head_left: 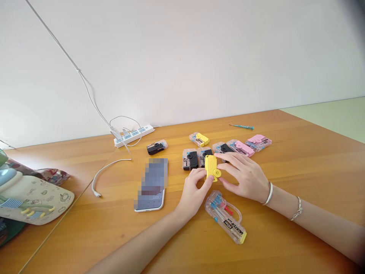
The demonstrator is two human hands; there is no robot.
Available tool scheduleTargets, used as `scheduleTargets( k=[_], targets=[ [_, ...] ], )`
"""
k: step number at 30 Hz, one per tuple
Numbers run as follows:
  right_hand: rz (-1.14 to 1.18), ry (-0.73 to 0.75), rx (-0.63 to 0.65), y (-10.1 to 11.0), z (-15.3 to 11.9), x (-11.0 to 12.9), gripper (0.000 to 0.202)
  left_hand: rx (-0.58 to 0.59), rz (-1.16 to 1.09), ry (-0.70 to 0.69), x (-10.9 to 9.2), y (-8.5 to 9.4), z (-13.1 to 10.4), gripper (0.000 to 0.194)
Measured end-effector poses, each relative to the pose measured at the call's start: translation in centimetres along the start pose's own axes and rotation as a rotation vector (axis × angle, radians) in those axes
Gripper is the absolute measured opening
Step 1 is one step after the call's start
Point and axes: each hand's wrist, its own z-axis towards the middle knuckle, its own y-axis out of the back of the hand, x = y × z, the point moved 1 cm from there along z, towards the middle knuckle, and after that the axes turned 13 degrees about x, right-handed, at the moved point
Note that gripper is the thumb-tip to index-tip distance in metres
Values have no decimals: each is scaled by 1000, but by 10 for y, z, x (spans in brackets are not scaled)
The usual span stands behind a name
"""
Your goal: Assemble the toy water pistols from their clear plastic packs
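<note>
Between my two hands is a yellow plastic water gun cover [211,166] with a round knob on its right side. My left hand [195,189] pinches its lower left edge, the thumb across the front. With curled fingers, my right hand [246,176] holds it at the top and right side. Just below lies a clear mini water gun [226,217], its blue and red inner parts showing and a yellow tip at its lower end. Behind my hands are folded water guns with black covers [190,159] and pink covers [258,141], partly hidden by my right hand.
A phone [152,186] lies left of my hands. Farther back are a black-covered water gun [156,147], a yellow-covered one [199,139] and a teal screwdriver [242,126]. A white power strip [135,135] with cables stands by the wall. A patterned bottle [37,198] lies at left.
</note>
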Motion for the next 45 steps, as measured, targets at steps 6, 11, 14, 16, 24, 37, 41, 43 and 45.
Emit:
scheduleTargets(
  k=[6,11,14,16,24,37,41,43,45],
  targets=[
    [-106,3,31,3,1,7,12,20,57,9,-1,-1,1,22],
    [-246,-21,100,3,3,16,10,15,126,30,-2,-2,1,22],
    [-295,-39,152,2,4,22,11,32,180,47,-2,-3,1,25],
    [-325,-45,156,1,4,26,12,35,203,47,-2,-4,2,26],
    [-355,-56,122,-6,0,31,16,74,276,41,-1,-4,2,28],
    [-8,-202,337,-14,-2,-4,20,-49,134,32,0,0,1,17],
    [26,-160,331,-19,-4,-4,16,-26,155,9,-2,-1,1,18],
    [72,-180,286,-18,-4,-2,15,-9,163,15,-3,-2,1,19],
    [148,-186,231,-14,-3,1,14,3,165,19,-3,-2,1,18]
  ],
)
